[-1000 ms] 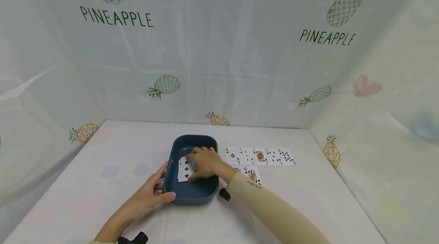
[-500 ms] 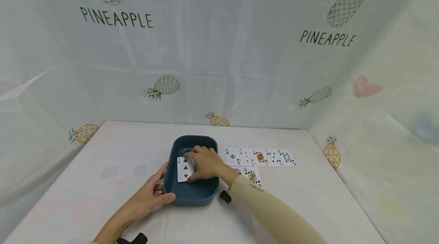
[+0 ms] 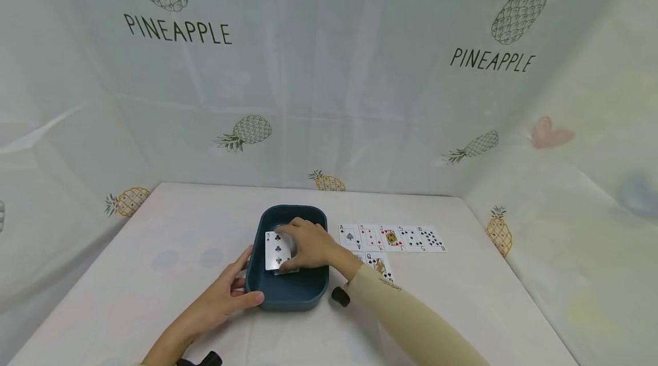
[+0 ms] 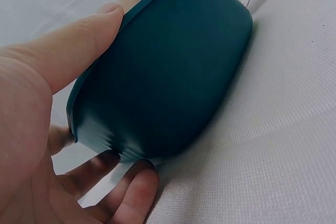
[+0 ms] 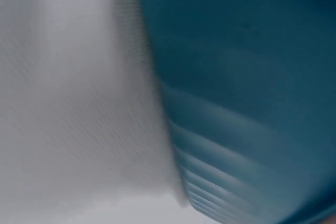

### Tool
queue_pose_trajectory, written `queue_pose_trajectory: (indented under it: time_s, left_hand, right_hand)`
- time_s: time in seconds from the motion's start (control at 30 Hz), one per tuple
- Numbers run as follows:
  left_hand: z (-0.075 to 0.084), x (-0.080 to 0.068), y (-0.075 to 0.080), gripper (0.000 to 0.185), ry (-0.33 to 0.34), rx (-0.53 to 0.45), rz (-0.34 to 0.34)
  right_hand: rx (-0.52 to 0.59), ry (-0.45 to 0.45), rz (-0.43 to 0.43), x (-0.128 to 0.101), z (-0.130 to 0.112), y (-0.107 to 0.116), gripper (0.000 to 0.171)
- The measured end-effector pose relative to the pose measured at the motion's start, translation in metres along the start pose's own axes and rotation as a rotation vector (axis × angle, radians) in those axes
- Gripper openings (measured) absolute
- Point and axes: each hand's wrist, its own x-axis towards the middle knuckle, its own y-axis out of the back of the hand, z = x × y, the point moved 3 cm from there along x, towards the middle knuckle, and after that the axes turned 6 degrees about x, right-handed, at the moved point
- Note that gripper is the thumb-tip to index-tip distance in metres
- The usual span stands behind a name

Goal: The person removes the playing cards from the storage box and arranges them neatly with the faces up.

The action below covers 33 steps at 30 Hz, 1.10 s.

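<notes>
While the person is leaning over the table (image 3: 154,274), the head view is showing a dark teal tray (image 3: 285,296) sitting near the middle of the table, a little toward the near edge. The right hand (image 3: 308,246) is reaching into the tray and pinching a playing card (image 3: 277,250), a three of clubs, between thumb and fingers; the card is standing tilted up above the tray floor, face toward the camera. More cards seem to be lying under it in the tray, though they are mostly hidden. The left hand (image 3: 226,297) is cupping the tray's near left corner, thumb along the near wall and fingers spread against the left wall, loosely curled round it. A row of five cards (image 3: 392,237) is lying face up just beside the tray on its right, toward the table's right edge, with two more cards (image 3: 377,263) below that row, partly covered by the right sleeve (image 3: 411,320).

From the left wrist view, the left hand (image 4: 31,129) is wrapping the tray's (image 4: 173,77) rounded outer corner: the thumb is pressing on the rim and the fingers (image 4: 134,192) are curling underneath where the tray is meeting the white tablecloth (image 4: 273,145).

From the right wrist view, only the blurred teal wall of the tray (image 5: 247,87) and the tablecloth (image 5: 68,103) are showing; the hand itself is out of sight there.
</notes>
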Motion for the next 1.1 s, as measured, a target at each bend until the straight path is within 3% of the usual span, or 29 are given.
queue_pose_trajectory:
  time_s: [0.2,0.5,0.73,1.1]
  left_hand:
    - [0.000,-0.001,0.000,0.099,0.003,0.014,-0.002]
    - [0.003,-0.002,-0.001,0.101,0.028,0.047,0.038]
    - [0.001,-0.002,-0.004,0.103,0.042,0.072,0.060]
    - [-0.001,-0.002,-0.003,0.103,0.044,0.076,0.059]
  right_hand:
    - [0.107,0.028,0.025,-0.007,0.000,0.012,0.082]
    - [0.144,0.028,0.075,-0.027,0.010,0.035,0.086]
    - [0.227,0.020,0.110,-0.052,0.033,0.053,0.087]
    - [0.227,-0.011,0.122,-0.094,0.079,0.070,0.090]
